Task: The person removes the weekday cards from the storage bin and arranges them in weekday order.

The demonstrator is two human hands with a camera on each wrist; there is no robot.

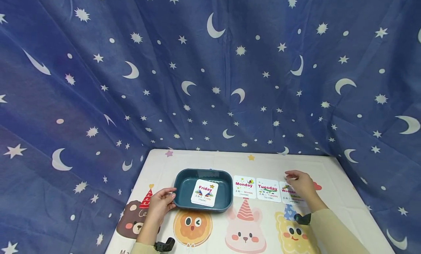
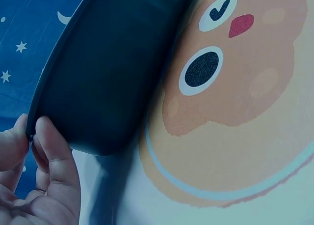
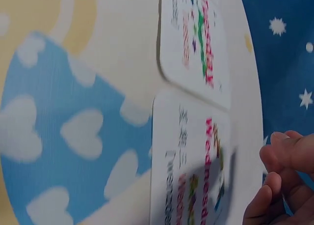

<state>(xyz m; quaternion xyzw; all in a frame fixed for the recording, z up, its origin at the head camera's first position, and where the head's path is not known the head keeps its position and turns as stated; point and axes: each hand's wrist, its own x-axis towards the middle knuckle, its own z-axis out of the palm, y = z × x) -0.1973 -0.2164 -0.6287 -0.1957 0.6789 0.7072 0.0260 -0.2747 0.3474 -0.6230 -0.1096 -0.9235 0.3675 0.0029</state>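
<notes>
At the left end of a dark teal tray (image 1: 182, 190), my left hand (image 1: 159, 203) pinches the rim between thumb and fingers; the left wrist view shows this grip on the tray's edge (image 2: 37, 95). Inside the tray lies a small stack of white weekday cards, a Friday card (image 1: 204, 193) on top. My right hand (image 1: 303, 185) hovers over the upper right of the Wednesday card (image 1: 289, 195), hiding part of it. Its fingers (image 3: 279, 154) are loosely bent, with nothing held between them. Left of that card lie the Tuesday card (image 1: 268, 195) and the Monday card (image 1: 244, 192).
A white tablecloth (image 1: 210, 159) with cartoon prints covers the table. The three cards form a row right of the tray. Behind and beside the table hangs a blue curtain (image 1: 210, 126) with moons and stars.
</notes>
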